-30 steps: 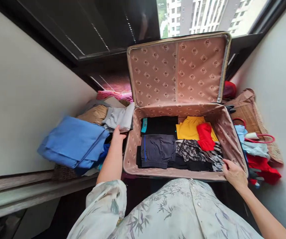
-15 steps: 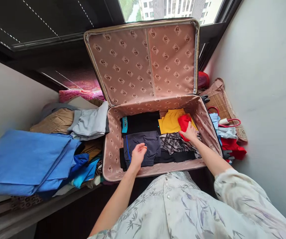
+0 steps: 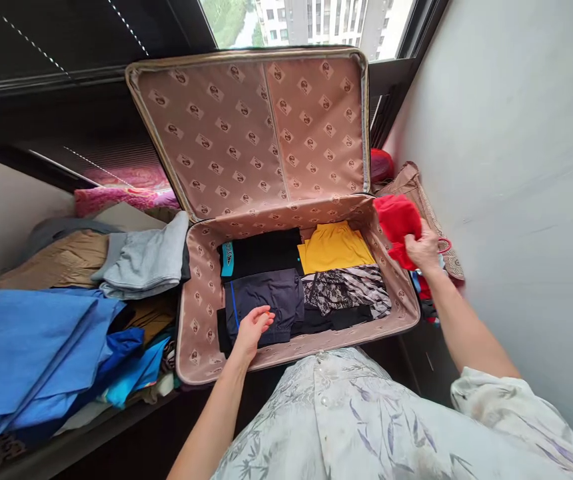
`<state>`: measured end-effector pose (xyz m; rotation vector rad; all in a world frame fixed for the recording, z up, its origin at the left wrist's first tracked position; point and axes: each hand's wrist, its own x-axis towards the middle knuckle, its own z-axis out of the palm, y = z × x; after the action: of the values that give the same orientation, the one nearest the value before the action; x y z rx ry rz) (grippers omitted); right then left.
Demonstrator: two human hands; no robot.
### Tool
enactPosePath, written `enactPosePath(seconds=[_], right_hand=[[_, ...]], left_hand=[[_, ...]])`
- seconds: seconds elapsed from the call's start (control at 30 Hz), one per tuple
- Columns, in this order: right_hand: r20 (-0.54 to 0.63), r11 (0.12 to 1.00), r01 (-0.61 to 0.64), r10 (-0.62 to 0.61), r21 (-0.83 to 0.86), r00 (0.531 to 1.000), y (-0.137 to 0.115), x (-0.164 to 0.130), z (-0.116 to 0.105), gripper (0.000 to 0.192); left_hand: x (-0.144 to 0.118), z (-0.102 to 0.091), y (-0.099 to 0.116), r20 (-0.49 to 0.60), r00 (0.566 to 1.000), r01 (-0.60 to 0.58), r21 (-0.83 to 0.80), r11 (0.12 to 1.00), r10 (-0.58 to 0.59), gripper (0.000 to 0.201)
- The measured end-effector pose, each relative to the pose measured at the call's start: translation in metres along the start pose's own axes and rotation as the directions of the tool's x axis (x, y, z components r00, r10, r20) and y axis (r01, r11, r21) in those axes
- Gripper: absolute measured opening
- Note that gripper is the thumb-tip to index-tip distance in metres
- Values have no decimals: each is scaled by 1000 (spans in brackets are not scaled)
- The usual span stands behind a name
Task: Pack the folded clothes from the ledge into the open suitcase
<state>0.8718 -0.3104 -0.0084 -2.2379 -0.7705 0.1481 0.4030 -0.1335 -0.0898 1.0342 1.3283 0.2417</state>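
My right hand (image 3: 422, 247) grips a bunched red cloth garment (image 3: 399, 219) and holds it over the right rim of the open suitcase (image 3: 196, 333). My left hand (image 3: 256, 328) hovers over folded dark grey shorts (image 3: 266, 297) with a blue stripe, its fingers loosely bent and nothing in them. Behind the shorts lies a folded black garment (image 3: 264, 250) with a turquoise end. A folded yellow garment (image 3: 336, 247) sits at the back right of the case. In front of it are a black-and-white patterned garment (image 3: 339, 288) and black cloth (image 3: 334, 320).
The suitcase lid (image 3: 251, 133) stands up against the window. To the left are piled clothes, among them a large blue cloth (image 3: 26, 353), grey folded cloth (image 3: 144, 257) and tan cloth (image 3: 59, 260). On the right, a brown woven bag (image 3: 409, 180) and small items lie beside the wall (image 3: 526, 167).
My right hand has lifted the red garment off the yellow one and carried it right, over the case's edge. My left hand stays over the shorts. The view has shifted to the right.
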Motion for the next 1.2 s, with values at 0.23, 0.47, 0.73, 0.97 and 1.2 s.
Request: enactPosePath(seconds=[0.23,0.47,0.73,0.97,1.2], right_hand=[[346,693,136,172,-708,922,80,-21,-46,53],[246,681,297,-175,-669,954,39,-44,5,43],[834,822,515,-94,-244,544,-42,-108,157,43],[925,834,532,-71,-150,372,-61,-141,224,39],[920,883,456,-84,-109,382,-56,-138,237,44]], left_hand=[[39,8,5,-144,989,27,404,914,34,42],[81,-27,4,-541,836,473,627,619,-92,92],[88,-29,-17,-612,788,515,598,614,-66,81],[75,-18,-10,-397,897,236,801,551,193,31],[54,2,11,-95,975,-50,788,614,201,33]])
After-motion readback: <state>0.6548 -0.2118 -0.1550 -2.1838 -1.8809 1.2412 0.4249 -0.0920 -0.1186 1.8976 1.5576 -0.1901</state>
